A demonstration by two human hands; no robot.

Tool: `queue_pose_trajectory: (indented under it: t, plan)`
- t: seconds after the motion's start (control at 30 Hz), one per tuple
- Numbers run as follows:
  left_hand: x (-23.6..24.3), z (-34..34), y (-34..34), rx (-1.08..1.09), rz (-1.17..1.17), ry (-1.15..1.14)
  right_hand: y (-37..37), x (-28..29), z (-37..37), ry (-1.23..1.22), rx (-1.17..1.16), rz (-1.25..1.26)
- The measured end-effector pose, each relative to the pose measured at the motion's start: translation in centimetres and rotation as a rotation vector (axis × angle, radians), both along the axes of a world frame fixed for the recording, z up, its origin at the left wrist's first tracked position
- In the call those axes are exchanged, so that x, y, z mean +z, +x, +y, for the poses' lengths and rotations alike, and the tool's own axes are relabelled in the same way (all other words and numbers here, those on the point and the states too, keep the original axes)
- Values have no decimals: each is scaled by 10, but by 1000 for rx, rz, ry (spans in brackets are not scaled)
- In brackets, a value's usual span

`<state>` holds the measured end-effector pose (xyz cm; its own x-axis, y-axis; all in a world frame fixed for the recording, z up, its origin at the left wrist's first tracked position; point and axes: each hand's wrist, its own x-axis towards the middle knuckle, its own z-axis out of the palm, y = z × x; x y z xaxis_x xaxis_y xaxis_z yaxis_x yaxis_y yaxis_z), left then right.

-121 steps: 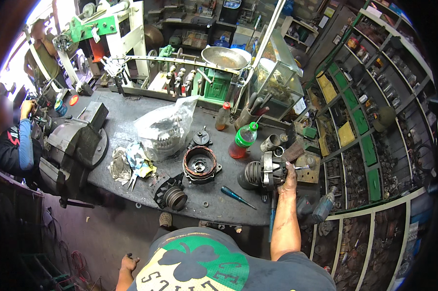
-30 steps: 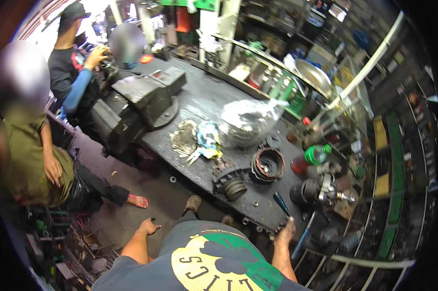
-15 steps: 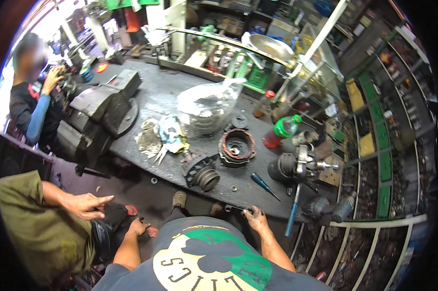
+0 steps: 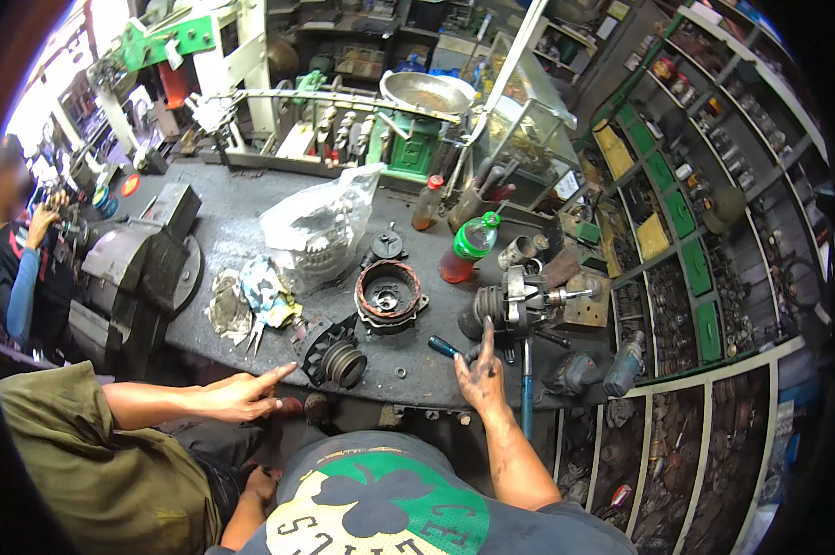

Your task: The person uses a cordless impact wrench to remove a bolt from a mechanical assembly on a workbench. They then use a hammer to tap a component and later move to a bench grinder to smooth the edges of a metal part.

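My right hand (image 4: pixel 482 381) is over the bench's front edge, its index finger stretched toward an alternator part with a grooved pulley (image 4: pixel 493 305). It holds nothing I can see. Behind its fingers lies a blue-handled screwdriver (image 4: pixel 442 346), its blade hidden by the hand. Low beside my body is my left hand (image 4: pixel 262 483), blurry, its fingers mostly hidden. A co-worker's hand (image 4: pixel 241 398) in front of an olive sleeve points a finger at a fan-and-pulley assembly (image 4: pixel 329 356). Between the two assemblies stands a round housing with copper windings (image 4: pixel 387 298).
A vise (image 4: pixel 140 264) occupies the bench's left side, with another person (image 4: pixel 15 250) beyond it. Rags (image 4: pixel 251 301), a plastic bag with parts (image 4: pixel 320 227), a green-capped bottle (image 4: pixel 470 248) and a blue-handled bar (image 4: pixel 526 388) surround the parts. Shelves (image 4: pixel 704 305) line the right.
My right hand has risen from below the bench edge, its index finger now extended. The co-worker's pointing hand has reached rightward toward the fan-and-pulley assembly. The view has shifted right.
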<state>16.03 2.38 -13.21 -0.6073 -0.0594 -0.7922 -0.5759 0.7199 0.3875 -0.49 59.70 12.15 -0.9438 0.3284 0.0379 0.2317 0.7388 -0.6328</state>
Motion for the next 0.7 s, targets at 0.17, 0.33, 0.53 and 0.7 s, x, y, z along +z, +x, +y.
queue_pose_trajectory:
  t: [0.17,0.33,0.53,0.7]
  plan:
    - [181,93,-127,-509,64,146,-15,-7,18,49,-24,-66]
    - [317,194,-331,-1007,226,532,-13,-11,13,-21,-68,-79]
    - [371,272,-347,-1194,317,303,-7,-19,15,-27,-97,-92]
    - [319,333,-365,-1250,774,653,-20,-11,1,-42,-22,-75]
